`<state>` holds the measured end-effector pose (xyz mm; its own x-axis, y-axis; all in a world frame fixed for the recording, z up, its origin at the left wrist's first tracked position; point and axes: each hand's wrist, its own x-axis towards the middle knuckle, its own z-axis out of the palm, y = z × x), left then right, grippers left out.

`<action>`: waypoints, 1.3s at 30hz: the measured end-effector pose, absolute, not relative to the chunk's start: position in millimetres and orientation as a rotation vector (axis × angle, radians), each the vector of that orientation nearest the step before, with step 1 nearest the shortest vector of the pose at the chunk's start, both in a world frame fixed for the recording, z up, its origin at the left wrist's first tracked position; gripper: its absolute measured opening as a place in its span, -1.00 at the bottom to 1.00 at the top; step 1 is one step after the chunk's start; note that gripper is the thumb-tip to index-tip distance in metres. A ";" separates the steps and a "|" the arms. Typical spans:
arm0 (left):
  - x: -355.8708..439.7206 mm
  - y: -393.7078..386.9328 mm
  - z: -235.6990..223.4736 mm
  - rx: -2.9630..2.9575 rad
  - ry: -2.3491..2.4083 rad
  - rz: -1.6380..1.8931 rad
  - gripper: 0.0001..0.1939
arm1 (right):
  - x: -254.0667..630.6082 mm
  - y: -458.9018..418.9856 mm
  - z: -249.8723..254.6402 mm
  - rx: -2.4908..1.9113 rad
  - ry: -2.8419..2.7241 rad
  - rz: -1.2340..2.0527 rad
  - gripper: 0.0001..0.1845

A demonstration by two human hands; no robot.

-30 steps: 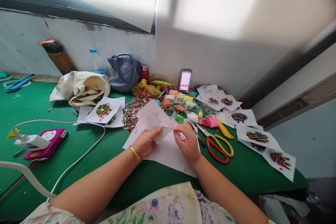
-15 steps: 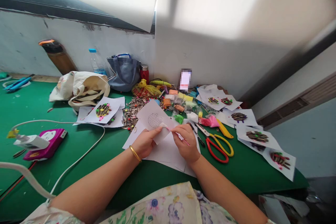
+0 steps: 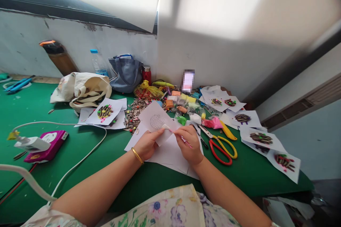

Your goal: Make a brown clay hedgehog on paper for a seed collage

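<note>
My left hand [image 3: 147, 144] is closed on the lower edge of a white paper [image 3: 147, 113] that bears a round, dotted drawing in dark lines. Its thumb lies on top of the sheet. In the fingers of my right hand [image 3: 189, 144] is a slim pink stick [image 3: 188, 144], pinched, its pale end reaching over the paper by my left thumb. What that end is made of is too small to make out. Beneath both hands lie more white sheets [image 3: 170, 154] on the green table.
Scissors [image 3: 222, 145] with red and yellow handles lie right of my right hand. Beyond are a pile of sunflower seeds [image 3: 133, 113] and several packets of coloured clay [image 3: 195, 118]. Seed-decorated papers [image 3: 262, 138] line the right; a power strip [image 3: 48, 145] sits left.
</note>
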<state>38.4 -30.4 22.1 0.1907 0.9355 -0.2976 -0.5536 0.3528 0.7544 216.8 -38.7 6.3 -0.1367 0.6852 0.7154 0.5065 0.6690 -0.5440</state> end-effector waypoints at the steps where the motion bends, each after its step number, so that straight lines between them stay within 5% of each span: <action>1: 38.4 -30.5 22.2 0.551 0.836 1.128 -0.64 | 216.7 -38.6 6.5 -0.958 -1.790 0.195 -0.82; 39: 39.1 -30.5 21.8 0.541 0.831 1.122 -0.66 | 216.1 -40.0 3.2 -1.013 -1.819 0.111 -0.79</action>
<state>39.1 -30.5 21.8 0.1945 0.9331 -0.3026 -0.5618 0.3588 0.7454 216.1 -40.0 3.2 -0.1401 0.6787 0.7209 0.5860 0.6438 -0.4921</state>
